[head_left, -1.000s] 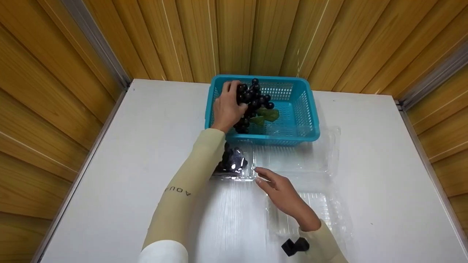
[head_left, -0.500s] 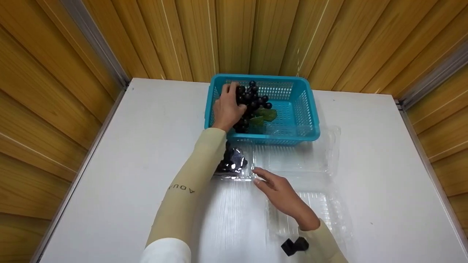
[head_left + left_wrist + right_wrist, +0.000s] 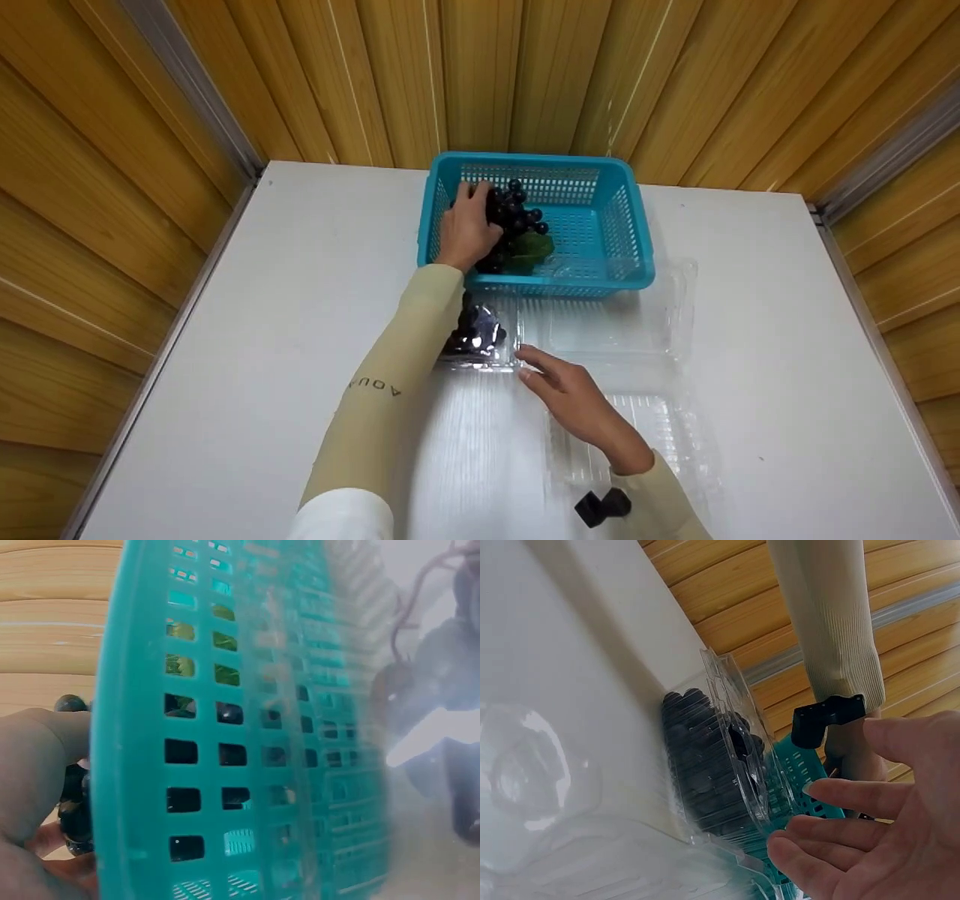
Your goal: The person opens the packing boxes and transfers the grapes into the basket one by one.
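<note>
Inside the turquoise basket (image 3: pixel 626 217), my left hand (image 3: pixel 466 231) grips a bunch of black grapes (image 3: pixel 514 212) with green leaves (image 3: pixel 534 247). In the left wrist view the basket wall (image 3: pixel 135 765) hides most of that bunch, and only part of the hand (image 3: pixel 34 772) shows. More dark grapes (image 3: pixel 480 330) sit in a clear plastic clamshell container (image 3: pixel 511 360) in front of the basket, partly covered by my left forearm. My right hand (image 3: pixel 574 397) hovers by the container's right edge, fingers extended and holding nothing. In the right wrist view its fingers (image 3: pixel 862 832) point towards the grape-filled container (image 3: pixel 712 772).
The container's clear lid (image 3: pixel 611 326) lies folded out to the right, partly against the basket's front. Another clear plastic container (image 3: pixel 652 427) stands nearer, partly under my right wrist. Wood-patterned walls (image 3: pixel 517 75) border the white table (image 3: pixel 300 247) at the back and sides.
My left hand and the grape bunch have sunk slightly lower into the basket, the leaves shifting left. My right hand has edged slightly left.
</note>
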A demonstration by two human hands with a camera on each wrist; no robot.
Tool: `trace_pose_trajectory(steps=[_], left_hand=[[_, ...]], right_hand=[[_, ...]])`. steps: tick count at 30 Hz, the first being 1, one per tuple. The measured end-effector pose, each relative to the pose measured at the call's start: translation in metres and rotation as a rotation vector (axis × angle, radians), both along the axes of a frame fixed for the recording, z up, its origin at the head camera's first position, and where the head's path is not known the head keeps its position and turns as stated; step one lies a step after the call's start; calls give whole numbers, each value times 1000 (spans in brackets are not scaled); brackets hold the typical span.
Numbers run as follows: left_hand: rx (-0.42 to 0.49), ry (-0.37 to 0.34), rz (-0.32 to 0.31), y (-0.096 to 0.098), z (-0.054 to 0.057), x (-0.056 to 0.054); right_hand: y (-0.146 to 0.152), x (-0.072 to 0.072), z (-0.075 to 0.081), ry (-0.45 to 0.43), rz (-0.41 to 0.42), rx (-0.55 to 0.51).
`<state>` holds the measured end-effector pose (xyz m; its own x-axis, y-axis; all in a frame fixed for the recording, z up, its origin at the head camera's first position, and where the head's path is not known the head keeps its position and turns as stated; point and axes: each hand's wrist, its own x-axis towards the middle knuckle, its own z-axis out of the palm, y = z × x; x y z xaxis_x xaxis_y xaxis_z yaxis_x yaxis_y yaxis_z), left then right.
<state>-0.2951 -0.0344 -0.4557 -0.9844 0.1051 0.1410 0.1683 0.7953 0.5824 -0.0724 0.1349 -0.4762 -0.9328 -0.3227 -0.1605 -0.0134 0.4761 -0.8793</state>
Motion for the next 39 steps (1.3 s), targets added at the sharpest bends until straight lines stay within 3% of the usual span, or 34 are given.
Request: trace_pose_trajectory(steps=[15,28,39], left_hand=[[23,-69,-32,-7,0,-1],[-94,-195,-92,-23,7,4],[-269,-245,-240,-19,15,14]], right_hand=[[-1,-1,0,-7,-4,-7],[-2,1,1,-23,-13,-53],[-3,1,2,-8,-15,-30]])
